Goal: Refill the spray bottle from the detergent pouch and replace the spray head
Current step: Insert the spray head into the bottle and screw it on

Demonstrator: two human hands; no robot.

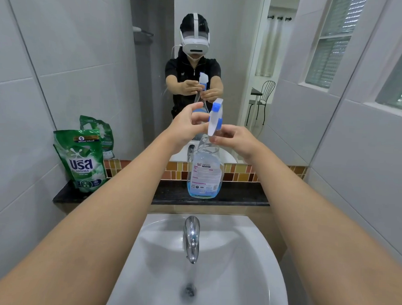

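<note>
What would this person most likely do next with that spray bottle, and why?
Probably keep unscrewing and lift off the spray head. Both hands, left hand and right hand, are at the neck of the spray bottle, which holds only a little blue liquid, while the green pouch stands untouched on the ledge.

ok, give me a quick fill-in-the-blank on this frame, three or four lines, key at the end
1. The spray bottle stands on the dark ledge behind the ____.
2. Both hands, left and right, are at the spray ____, at the top of the bottle.
3. The pouch leaning in the corner is coloured ____.
4. The liquid low in the bottle is ____.

Missing words: sink; head; green; blue
</note>
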